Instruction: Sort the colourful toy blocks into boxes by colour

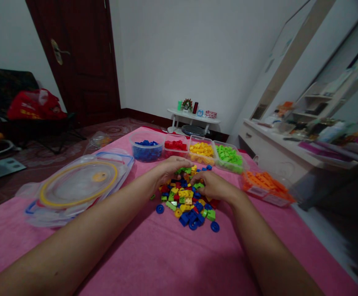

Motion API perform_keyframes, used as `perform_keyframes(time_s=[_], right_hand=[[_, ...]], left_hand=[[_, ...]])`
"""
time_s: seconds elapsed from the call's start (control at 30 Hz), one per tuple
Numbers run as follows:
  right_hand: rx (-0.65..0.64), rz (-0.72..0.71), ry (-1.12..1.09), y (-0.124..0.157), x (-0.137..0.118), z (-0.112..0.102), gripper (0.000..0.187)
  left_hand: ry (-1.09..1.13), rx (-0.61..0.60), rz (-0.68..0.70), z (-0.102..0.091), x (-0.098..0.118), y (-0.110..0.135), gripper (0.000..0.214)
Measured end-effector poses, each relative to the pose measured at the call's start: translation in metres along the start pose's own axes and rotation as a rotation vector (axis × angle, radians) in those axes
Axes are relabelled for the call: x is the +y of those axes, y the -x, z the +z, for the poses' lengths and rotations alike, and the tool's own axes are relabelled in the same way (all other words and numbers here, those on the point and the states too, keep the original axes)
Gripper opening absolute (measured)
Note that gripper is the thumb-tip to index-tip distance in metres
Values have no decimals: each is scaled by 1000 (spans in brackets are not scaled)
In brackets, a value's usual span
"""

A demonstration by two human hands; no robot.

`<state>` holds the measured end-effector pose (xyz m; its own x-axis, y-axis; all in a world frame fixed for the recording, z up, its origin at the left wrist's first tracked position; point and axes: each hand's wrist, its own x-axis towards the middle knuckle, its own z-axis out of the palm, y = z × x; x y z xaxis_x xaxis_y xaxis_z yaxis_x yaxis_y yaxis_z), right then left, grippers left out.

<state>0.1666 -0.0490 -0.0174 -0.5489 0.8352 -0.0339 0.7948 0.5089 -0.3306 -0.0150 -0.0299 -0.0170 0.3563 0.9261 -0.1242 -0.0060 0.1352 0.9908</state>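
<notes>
Small multicoloured plastic bricks [187, 194] lie heaped on a pink cloth-covered desk [154, 259], left hand [168, 167] and right hand [213, 184] bent over the far half; whether the fingers grip any, I cannot tell. Careless raking could scatter the loose round blue plastic wheel [215, 226], near right.

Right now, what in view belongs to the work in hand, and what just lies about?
In the work: left hand, right hand, mixed brick pile, five tubs of colour-sorted bricks.

Apparently lying about: stacked lids, red bag, flowers.

dark red door [82, 53], red bag [37, 106] on a chair [6, 79], flowers [187, 104] on a low table [194, 116], white dresser [276, 149]
</notes>
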Motion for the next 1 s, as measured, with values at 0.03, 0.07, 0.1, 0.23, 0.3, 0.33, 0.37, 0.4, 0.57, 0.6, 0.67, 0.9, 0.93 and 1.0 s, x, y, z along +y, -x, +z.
perform_keyframes(time_s=[0.03, 0.07, 0.1, 0.23, 0.3, 0.33, 0.37, 0.4, 0.57, 0.6, 0.67, 0.9, 0.93, 1.0], right_hand=[[-11, 15, -3, 0, 0, -1, 41], [-21, 33, -13, 1, 1, -3, 39], [-24, 48, -27, 2, 3, -5, 37], [90, 79, -102, 7, 8, -22, 30], [202, 94, -145, 9, 7, -31, 29], [260, 100, -172, 10, 5, -34, 29], [316, 98, -201, 10, 2, -36, 30], [372, 88, -229, 9, -3, -37, 31], [516, 15, -302, 4, -30, -29, 33], [519, 8, -311, 3, -33, -27, 34], [521, 3, -322, 3, -38, -25, 37], [661, 38, -413, 5, -33, -34, 28], [730, 48, -487, 4, -31, -34, 31], [836, 71, -713, 0, -31, -30, 37]], left_hand=[[3, -8, -2, 0, 0, 0, 29], [3, -11, -2, 0, 0, 0, 30], [4, -13, 0, 0, 0, 0, 31], [38, -8, -12, 0, -1, -1, 36], [86, 3, -33, 2, 1, 0, 39], [120, -1, -47, 3, 2, 0, 42], [159, -18, -67, 5, 3, 1, 44], [202, -47, -92, 7, 5, 2, 46], [374, -238, -186, 13, 10, 8, 55], [399, -274, -194, 13, 9, 8, 55], [450, -321, -213, 13, 8, 9, 52], [609, -213, -218, 21, 8, 8, 31], [634, -142, -182, 23, 9, 8, 25], [672, 19, -40, 27, 12, 8, 17]])
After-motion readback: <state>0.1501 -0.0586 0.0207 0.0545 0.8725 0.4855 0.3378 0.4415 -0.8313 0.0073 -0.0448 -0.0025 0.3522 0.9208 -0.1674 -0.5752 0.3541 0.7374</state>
